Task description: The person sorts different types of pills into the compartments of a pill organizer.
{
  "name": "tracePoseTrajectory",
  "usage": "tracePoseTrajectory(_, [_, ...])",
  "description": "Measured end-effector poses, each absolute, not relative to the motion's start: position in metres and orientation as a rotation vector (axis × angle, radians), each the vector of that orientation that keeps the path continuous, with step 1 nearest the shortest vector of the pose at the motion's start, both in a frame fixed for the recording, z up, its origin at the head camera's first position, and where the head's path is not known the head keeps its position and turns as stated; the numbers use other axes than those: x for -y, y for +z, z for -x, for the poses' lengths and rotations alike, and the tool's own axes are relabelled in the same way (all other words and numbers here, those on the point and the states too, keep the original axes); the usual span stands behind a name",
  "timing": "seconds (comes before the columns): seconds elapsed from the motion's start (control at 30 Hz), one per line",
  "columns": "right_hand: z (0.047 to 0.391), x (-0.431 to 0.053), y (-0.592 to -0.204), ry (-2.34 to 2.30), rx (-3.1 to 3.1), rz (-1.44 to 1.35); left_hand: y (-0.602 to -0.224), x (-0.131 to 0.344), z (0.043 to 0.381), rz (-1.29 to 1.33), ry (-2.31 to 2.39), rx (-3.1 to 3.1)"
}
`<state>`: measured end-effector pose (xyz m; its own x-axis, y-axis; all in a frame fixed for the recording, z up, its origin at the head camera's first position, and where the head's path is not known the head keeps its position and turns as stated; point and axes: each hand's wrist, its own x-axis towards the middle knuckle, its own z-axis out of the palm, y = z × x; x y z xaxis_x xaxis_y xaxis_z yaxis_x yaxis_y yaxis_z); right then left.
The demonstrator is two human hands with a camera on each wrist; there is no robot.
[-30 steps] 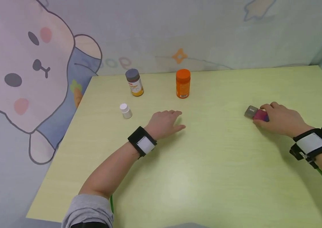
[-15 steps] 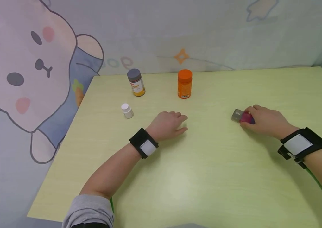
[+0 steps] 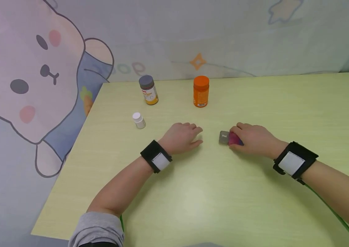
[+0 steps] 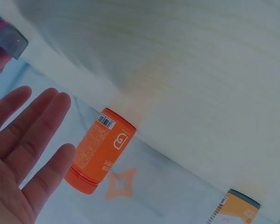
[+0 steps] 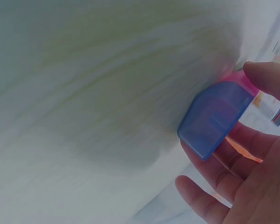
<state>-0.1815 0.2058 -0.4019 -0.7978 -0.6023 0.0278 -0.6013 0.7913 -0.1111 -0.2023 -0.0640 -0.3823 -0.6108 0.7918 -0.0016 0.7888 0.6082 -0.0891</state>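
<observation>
My right hand [image 3: 254, 140] pinches a small pill organizer [image 3: 223, 137] between thumb and fingers, close over the table. Its grey end, with small white lettering, points left; a pink section follows. In the right wrist view the organizer's translucent blue end [image 5: 214, 120] faces the camera. My left hand [image 3: 181, 138] hovers a short way to the left, holding nothing, its fingers loosely extended toward the organizer. Beyond the left hand stands an orange bottle [image 3: 201, 92], upright. The left wrist view has that bottle [image 4: 102, 151] past the fingertips and the organizer's grey end [image 4: 11, 41] at upper left.
At the back left stands a dark-capped bottle [image 3: 149, 90] with a white and yellow label. A little white bottle [image 3: 139, 120] is nearer, left of my left hand. The pale yellow table [image 3: 205, 206] meets a cartoon-printed cloth [image 3: 168, 31] behind. A green cable [image 3: 332, 210] trails from the right wristband.
My right hand has carried the pill organizer leftward across the table and slightly nearer to me, close to the left hand. The left hand has hardly moved. The bottles stand where they were.
</observation>
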Motion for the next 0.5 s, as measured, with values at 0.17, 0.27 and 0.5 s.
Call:
tracePoseTrajectory(0.17, [0.180,-0.184,-0.402,-0.196,-2.936,1.060,-0.386,0.065,0.204,1.381,0.134,2.810])
tracePoseTrajectory(0.27, [0.179,-0.174,-0.402,-0.207,-2.922,1.079,-0.389,0.065,0.205,1.391,0.121,2.823])
tracePoseTrajectory(0.5, [0.176,-0.162,-0.402,-0.254,-2.919,1.158,-0.392,0.057,0.203,1.354,-0.043,2.879])
